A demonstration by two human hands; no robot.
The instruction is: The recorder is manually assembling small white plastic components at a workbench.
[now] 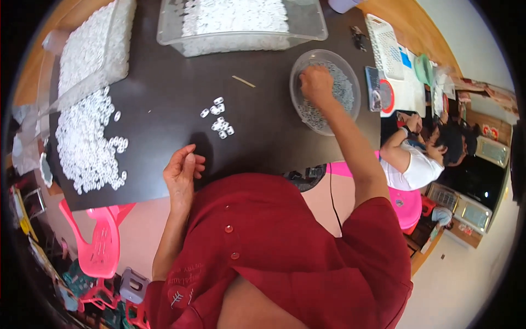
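On the right, my right hand (316,85) reaches into a clear round tub (295,98) of small grey metal pieces (342,88) that look like screws. Its fingers curl down among them, and what they hold is hidden. My left hand (183,169) hovers by the table's near edge, palm turned up, fingers loosely bent and apart with nothing visible in them. Beyond it lies a small group of white oval plastic parts (222,125) with dark holes. A large heap of similar white parts (82,142) spreads over the table's left side.
A tipped clear bin (118,52) of white parts stands behind the heap. Another clear bin (241,41) is at the back. A thin strip (244,81) lies mid-table, a phone (373,88) at the right edge. Another person (411,156) sits to the right; a pink chair (101,241) stands left.
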